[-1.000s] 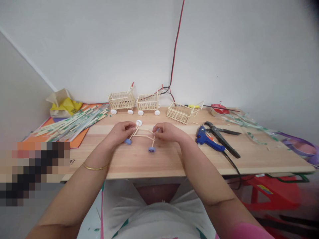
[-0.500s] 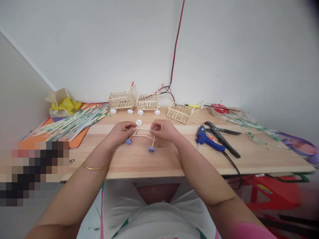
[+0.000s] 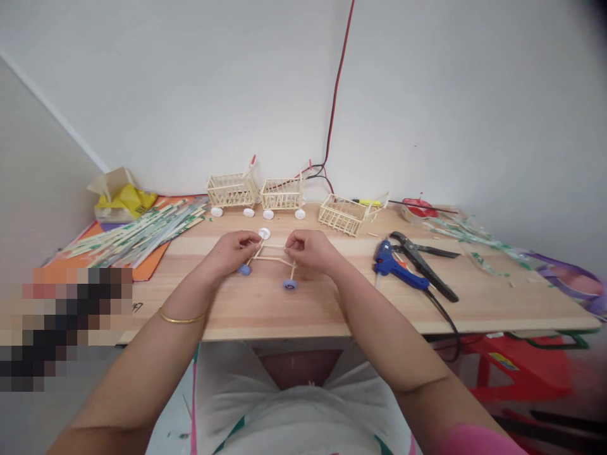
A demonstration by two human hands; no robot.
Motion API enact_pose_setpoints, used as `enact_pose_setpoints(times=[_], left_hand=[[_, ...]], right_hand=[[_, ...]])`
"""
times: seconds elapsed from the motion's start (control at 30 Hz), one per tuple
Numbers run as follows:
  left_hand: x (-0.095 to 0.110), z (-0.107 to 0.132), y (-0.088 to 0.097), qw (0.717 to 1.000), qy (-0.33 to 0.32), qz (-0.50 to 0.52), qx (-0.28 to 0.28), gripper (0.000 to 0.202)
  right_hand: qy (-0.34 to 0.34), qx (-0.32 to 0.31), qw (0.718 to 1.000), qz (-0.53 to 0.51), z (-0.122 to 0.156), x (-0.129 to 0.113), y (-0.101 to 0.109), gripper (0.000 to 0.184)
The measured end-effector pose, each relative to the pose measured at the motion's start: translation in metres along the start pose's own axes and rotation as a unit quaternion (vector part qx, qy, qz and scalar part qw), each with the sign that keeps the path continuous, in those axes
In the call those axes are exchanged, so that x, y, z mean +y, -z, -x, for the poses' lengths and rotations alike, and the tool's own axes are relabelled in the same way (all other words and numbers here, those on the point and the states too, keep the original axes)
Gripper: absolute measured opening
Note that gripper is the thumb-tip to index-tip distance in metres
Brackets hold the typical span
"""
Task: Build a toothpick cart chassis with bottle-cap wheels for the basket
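Note:
A small stick frame [image 3: 272, 258] with blue wheels [image 3: 289, 285] and a white wheel [image 3: 264, 233] lies on the wooden table [image 3: 303, 303] in front of me. My left hand [image 3: 231, 251] pinches its left side, fingers closed on the sticks. My right hand [image 3: 310, 249] pinches the frame's right side near the far end, fingers also closed.
Three stick-built baskets [image 3: 281, 194], two on white wheels, stand at the table's back. A blue glue gun [image 3: 396, 268] and black pliers [image 3: 423, 260] lie to the right. A heap of wrapped sticks [image 3: 142, 230] lies left, on orange paper. A red stool [image 3: 521, 366] is below right.
My right hand has shifted a little left and toward the far end of the frame. The left hand and the frame have stayed in place.

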State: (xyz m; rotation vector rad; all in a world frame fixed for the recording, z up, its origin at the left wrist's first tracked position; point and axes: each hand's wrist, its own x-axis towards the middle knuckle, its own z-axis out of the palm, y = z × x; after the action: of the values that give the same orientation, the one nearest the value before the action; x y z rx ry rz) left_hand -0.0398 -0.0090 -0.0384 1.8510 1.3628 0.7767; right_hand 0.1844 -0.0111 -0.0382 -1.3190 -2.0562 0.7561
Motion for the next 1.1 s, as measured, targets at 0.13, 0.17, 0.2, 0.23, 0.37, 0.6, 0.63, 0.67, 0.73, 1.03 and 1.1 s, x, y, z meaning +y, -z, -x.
enact_pose_setpoints(times=[0.13,0.17,0.2,0.23,0.37,0.6,0.63,0.67,0.73,1.03,1.1], left_hand=[[0.0008,0.0001,0.0000,1.000,0.000,-0.004,0.003,0.042],[0.0009,0.0002,-0.0001,1.000,0.002,-0.001,0.004,0.043],[0.0010,0.0003,-0.0001,1.000,0.004,0.002,0.005,0.043],[0.0011,0.0004,-0.0002,1.000,0.006,0.004,0.004,0.043],[0.0019,0.0010,-0.0002,1.000,0.007,-0.002,0.003,0.041],[0.0023,0.0017,-0.0007,1.000,0.009,0.014,0.004,0.043],[0.0020,0.0016,-0.0007,1.000,0.009,0.013,0.004,0.043],[0.0015,0.0014,-0.0006,1.000,0.009,0.013,0.004,0.042],[0.0003,0.0008,-0.0004,1.000,0.007,0.011,0.004,0.042],[-0.0038,-0.0017,0.0004,1.000,-0.003,-0.023,0.003,0.040],[-0.0047,-0.0019,0.0002,1.000,-0.007,-0.022,0.003,0.040]], right_hand=[[0.003,0.001,1.000,0.014,-0.0004,-0.0007,0.0000,0.005],[0.003,0.003,1.000,0.018,-0.0005,-0.0008,-0.0001,0.005],[0.004,0.005,1.000,0.021,-0.0006,-0.0010,-0.0003,0.005],[0.005,0.006,1.000,0.024,-0.0005,-0.0011,-0.0004,0.005],[0.002,0.002,1.000,0.020,0.0002,-0.0013,-0.0007,0.005],[-0.006,0.003,1.000,0.007,-0.0008,0.0011,-0.0029,0.006],[-0.011,-0.001,1.000,-0.002,-0.0010,0.0014,-0.0031,0.005],[-0.015,-0.005,1.000,-0.011,-0.0012,0.0016,-0.0032,0.004],[-0.017,-0.008,1.000,-0.025,-0.0014,0.0022,-0.0032,0.004],[-0.009,0.008,1.000,-0.024,-0.0008,0.0045,-0.0030,0.016],[-0.004,0.008,1.000,-0.020,-0.0007,0.0040,-0.0034,0.014]])
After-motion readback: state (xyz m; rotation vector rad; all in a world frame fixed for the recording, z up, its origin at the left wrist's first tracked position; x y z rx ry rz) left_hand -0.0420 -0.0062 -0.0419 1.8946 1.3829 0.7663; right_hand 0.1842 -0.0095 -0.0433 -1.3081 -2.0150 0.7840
